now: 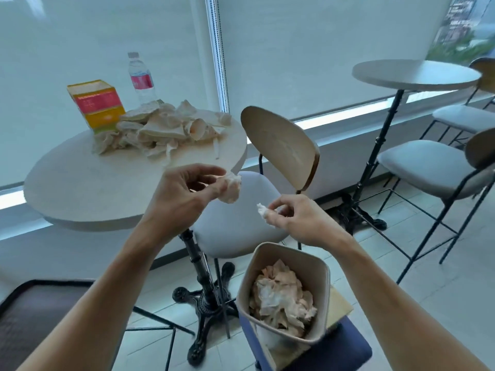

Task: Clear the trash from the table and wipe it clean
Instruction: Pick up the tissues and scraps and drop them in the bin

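I see near half of round pale tabletop (80, 188) bare; heap of crumpled tissues (160, 129), yellow-red carton (97, 105), clear plastic bottle (140, 79) crowd far side.

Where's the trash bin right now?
In the head view the trash bin sits low and right of centre, on a blue seat, below the right hand, already holding crumpled tissues.

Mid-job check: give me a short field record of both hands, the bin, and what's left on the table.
left hand: pinches a crumpled tissue past the table edge
right hand: pinches a small tissue scrap above the bin
bin: open, partly filled with crumpled tissues
table: tissue pile, yellow-red box, water bottle remain
wiping: not yet started
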The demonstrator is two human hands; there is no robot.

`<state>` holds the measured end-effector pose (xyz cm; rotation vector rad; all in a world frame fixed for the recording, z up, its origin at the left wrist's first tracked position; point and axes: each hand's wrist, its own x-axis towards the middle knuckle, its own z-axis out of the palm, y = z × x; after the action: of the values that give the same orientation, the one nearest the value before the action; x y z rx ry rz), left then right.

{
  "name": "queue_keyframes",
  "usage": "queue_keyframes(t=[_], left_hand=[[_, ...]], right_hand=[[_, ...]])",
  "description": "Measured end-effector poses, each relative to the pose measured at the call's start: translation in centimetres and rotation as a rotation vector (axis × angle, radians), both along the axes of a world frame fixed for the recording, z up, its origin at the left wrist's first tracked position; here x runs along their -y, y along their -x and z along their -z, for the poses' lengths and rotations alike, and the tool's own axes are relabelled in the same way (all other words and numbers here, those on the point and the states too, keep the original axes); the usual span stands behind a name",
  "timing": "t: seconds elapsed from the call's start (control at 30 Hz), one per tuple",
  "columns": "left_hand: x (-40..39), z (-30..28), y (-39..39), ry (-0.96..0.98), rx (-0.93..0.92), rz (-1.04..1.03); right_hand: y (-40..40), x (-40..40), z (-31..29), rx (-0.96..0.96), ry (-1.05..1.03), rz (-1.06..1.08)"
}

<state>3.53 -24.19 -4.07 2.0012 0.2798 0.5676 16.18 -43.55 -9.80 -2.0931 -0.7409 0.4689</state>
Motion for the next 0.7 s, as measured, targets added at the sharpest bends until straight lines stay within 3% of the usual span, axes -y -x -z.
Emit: queue_keyframes(t=[0.27, 0.53, 0.7], left_hand=[[5.7, 3.2, -0.8, 0.016, -0.055, 0.009], [9.2, 9.2, -1.3, 0.061, -0.303, 0.015], [10.4, 11.9, -1.2, -0.010, -0.464, 0.027]], right_hand=[[-0.7, 5.0, 4.4, 0.065, 0.465, -0.023], [-1.8, 7.2, 4.2, 0.033, 0.297, -0.025], [-1.7, 7.5, 3.7, -0.016, 0.182, -0.088]])
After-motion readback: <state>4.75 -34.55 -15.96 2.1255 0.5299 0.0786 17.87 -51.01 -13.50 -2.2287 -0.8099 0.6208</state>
